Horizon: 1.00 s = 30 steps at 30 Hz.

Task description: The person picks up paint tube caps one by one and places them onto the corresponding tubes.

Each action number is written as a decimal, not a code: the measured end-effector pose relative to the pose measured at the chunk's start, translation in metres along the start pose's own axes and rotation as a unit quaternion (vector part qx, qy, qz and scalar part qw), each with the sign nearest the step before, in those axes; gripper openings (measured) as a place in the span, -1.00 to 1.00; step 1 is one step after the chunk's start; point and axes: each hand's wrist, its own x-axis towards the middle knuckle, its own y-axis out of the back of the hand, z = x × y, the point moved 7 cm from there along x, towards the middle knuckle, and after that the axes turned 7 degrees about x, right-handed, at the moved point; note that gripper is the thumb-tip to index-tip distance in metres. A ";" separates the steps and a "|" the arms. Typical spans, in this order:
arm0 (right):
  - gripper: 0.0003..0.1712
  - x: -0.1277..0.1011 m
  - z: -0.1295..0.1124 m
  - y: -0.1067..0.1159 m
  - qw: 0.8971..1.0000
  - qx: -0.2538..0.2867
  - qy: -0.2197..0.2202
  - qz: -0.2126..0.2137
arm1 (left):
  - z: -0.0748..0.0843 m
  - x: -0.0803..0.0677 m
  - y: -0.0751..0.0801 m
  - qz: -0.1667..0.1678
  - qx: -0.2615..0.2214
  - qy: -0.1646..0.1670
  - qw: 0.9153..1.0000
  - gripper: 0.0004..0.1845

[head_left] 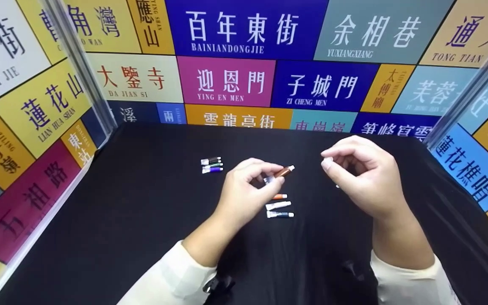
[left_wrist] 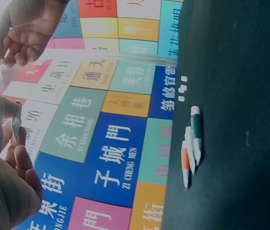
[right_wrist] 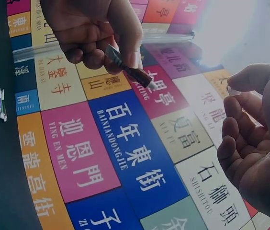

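Observation:
My left hand [head_left: 244,186] pinches a small brown paint tube [head_left: 285,171] between thumb and fingers, its white tip pointing to the right. To the right, my right hand [head_left: 369,182] is raised apart from the tube. Between its thumb and forefinger it pinches a small white cap [right_wrist: 232,91], mostly hidden by the fingertips. Beneath the left hand lie an orange tube [head_left: 280,196], partly covered by that hand, a white tube [head_left: 278,206] and a dark teal tube [head_left: 280,214].
Farther left on the black cloth [head_left: 142,220] is a group of a dark tube [head_left: 211,161], a green tube [head_left: 216,164] and a purple tube [head_left: 213,169]. Several small white caps [left_wrist: 183,87] lie on the cloth near the right hand. Panels with colourful signs [head_left: 227,80] enclose the table.

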 end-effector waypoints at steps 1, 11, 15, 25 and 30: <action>-0.77 0.000 -0.002 0.000 1.000 0.002 0.004 0.000 | 0.002 0.000 0.001 -0.001 -0.003 -0.001 1.000 -0.80; -0.75 -0.004 -0.019 -0.004 0.998 0.048 0.040 -0.003 | 0.024 -0.006 0.010 -0.012 -0.032 -0.016 0.999 -0.78; -0.75 -0.006 -0.025 -0.007 0.996 0.067 0.054 -0.008 | 0.032 -0.008 0.013 -0.007 -0.043 -0.029 0.999 -0.78; -0.71 -0.007 -0.034 -0.011 0.996 0.051 0.070 -0.023 | 0.047 -0.011 0.017 0.002 -0.062 -0.063 0.996 -0.81; -0.64 -0.007 -0.034 -0.013 0.997 0.012 0.066 -0.035 | 0.049 -0.012 0.018 -0.001 -0.071 -0.066 0.995 -0.81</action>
